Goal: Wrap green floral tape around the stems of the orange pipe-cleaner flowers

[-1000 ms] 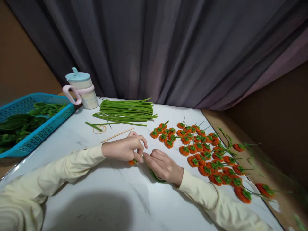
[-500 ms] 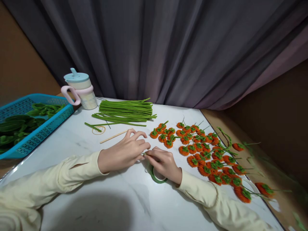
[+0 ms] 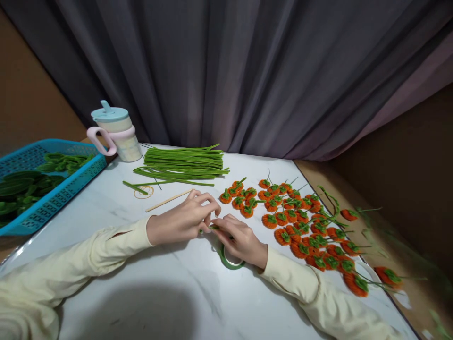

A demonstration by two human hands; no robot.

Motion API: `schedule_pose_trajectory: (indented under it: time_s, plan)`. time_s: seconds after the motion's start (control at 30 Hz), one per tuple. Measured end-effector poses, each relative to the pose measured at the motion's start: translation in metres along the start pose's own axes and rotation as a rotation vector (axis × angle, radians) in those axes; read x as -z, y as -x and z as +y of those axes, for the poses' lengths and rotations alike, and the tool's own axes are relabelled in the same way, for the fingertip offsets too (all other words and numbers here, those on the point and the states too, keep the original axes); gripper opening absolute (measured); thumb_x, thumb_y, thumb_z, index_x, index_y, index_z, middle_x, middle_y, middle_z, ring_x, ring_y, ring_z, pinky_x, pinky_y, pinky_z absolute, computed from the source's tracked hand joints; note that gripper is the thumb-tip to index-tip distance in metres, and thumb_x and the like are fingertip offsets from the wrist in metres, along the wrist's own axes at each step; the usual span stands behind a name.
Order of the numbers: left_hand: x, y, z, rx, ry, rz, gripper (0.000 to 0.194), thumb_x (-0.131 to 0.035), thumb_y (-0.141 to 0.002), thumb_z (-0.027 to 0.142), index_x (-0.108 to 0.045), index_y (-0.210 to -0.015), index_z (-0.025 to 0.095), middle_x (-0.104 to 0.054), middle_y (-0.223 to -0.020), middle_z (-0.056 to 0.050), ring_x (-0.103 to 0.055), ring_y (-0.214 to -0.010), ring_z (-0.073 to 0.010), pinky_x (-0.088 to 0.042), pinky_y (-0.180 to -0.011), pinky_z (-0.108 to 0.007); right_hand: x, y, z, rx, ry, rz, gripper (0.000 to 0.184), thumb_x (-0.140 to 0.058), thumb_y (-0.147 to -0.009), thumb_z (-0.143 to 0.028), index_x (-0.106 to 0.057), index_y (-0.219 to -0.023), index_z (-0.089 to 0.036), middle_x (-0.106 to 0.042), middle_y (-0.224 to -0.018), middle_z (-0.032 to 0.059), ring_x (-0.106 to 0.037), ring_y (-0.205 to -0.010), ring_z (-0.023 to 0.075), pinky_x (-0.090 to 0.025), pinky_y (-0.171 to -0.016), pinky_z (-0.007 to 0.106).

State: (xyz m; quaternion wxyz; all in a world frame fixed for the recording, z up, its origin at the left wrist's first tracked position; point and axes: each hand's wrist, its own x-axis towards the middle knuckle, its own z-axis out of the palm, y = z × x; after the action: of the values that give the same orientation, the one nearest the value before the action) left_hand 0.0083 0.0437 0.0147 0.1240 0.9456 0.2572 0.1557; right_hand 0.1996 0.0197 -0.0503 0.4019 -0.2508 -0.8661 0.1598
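Note:
My left hand (image 3: 184, 217) and my right hand (image 3: 242, 240) meet fingertip to fingertip over the white table. Both pinch a short green piece of pipe cleaner (image 3: 214, 227), mostly hidden by the fingers. Partly under my right hand lies a roll of green tape (image 3: 231, 265), flat on the table. A thin wooden stick (image 3: 169, 200) rests just beyond my left hand, its far end close to the knuckles. Small orange pipe-cleaner persimmons (image 3: 270, 221) with green tops lie in rows to the right of my hands.
A bundle of green pipe cleaners (image 3: 184, 163) lies at the back, with a rubber band (image 3: 143, 192) in front. A lidded cup with a pink handle (image 3: 122, 137) stands at the back left. Green leaf shapes fill a blue basket (image 3: 60, 189). A dark curtain (image 3: 198, 71) hangs behind.
The fingertips have shifted slightly: my left hand's fingers curl in more, and a little more green shows between the hands. The view has moved very slightly.

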Motion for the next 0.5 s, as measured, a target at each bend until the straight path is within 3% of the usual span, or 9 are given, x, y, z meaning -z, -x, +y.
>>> schedule_pose_trajectory:
  time_s: [0.3,0.5]
  plan:
    - [0.0022,-0.0012,0.0025,-0.037,-0.044,-0.012,0.031,-0.039,-0.071,-0.002,-0.040,-0.095,0.017,-0.050,-0.096,-0.008,-0.044,-0.088,-0.0214,-0.031,-0.081,-0.035,0.0019,-0.0020,0.0020,0.086,0.151,0.020,0.014,-0.043,-0.090,-0.013,-0.048,-0.103,-0.015,-0.051,-0.069,0.0039,-0.046,-0.066,0.0158,-0.044,-0.060,0.027]
    - [0.0050,-0.0010,0.0063,-0.051,-0.035,-0.050,0.033,-0.037,-0.065,-0.005,-0.037,-0.089,0.017,-0.051,-0.092,-0.007,-0.045,-0.084,-0.0201,-0.030,-0.079,-0.034,0.0037,-0.0013,0.0038,0.188,0.204,0.011,0.017,-0.040,-0.089,-0.008,-0.050,-0.102,-0.012,-0.054,-0.070,0.0061,-0.045,-0.065,0.0155,-0.041,-0.060,0.029]
